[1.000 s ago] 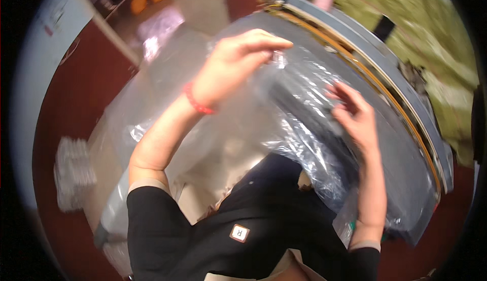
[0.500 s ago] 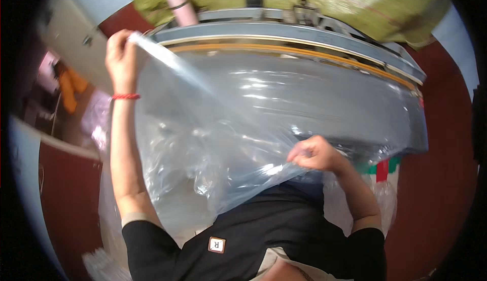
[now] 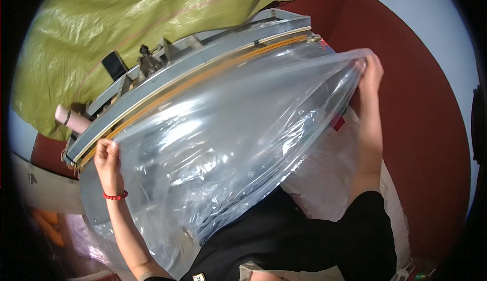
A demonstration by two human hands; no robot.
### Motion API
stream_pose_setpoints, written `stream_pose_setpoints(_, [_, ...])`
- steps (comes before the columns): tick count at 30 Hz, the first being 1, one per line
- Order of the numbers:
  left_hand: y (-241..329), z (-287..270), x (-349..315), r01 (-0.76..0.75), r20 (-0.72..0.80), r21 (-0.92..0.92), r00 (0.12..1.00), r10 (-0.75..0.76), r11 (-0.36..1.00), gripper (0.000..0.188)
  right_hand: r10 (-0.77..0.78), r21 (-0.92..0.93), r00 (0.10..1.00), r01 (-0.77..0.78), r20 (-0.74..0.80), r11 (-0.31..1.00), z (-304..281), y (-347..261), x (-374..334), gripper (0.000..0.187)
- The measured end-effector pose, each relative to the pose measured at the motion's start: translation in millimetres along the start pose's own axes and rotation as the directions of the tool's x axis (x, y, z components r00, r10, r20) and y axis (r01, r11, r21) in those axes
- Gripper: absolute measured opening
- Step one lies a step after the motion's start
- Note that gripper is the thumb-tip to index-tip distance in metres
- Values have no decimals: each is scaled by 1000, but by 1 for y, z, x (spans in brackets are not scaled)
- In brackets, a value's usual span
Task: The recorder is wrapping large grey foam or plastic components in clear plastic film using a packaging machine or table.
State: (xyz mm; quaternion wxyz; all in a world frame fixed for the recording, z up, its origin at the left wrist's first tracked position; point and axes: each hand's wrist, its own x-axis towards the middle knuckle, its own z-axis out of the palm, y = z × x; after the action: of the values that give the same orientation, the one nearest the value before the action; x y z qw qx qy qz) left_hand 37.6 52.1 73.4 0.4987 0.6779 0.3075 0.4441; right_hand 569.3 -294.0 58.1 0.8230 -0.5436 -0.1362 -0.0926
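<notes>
A wide sheet of clear plastic film point(image 3: 218, 113) is stretched between my two hands, shiny and wrinkled toward my body. My left hand point(image 3: 107, 160), with a red bracelet at the wrist, pinches its left corner beside the near edge of the machine. On the far right, my right hand point(image 3: 371, 73) grips the other corner, raised with the arm extended. The film's upper edge runs taut from hand to hand. Its lower part hangs in folds against my black shirt and covers most of the grey work surface beneath.
Behind the film lies a long grey metal sealing-type bar point(image 3: 187, 70) with an orange strip point(image 3: 203, 84) along it. A pink bottle point(image 3: 72, 118), a black phone-like slab point(image 3: 114, 65) and a metal mechanism point(image 3: 148, 60) stand there. A yellow-green woven sheet point(image 3: 152, 7) spreads beyond.
My right hand has swung from near my waist out to the far right, spreading the film wide. The left hand appears lower, and the whole view has turned toward the right.
</notes>
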Motion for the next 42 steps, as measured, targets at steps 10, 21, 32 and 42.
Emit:
stream_pose_setpoints(10, [-137, -89, -11, 286, -89, 315, 958, -272, 905, 15, 49, -738, 936, 243, 350, 629, 56, 143, -16, 18])
stream_pose_setpoints(21, [-133, -74, -16, 231, -155, 321, 970, -190, 918, 17, -41, -921, 940, 340, 338, 191, 90, 126, -15, 42])
stream_pose_setpoints(32, [-144, -73, -14, 183, -84, 301, 983, -165, 936, 17, -56, -971, 978, 209, 203, 115, 88, 148, -16, 41])
stream_pose_setpoints(42, [-139, -82, -16, 171, -92, 282, 984, -151, 944, 14, 162, -983, 984, 40, 70, 181, 98, 134, -16, 25])
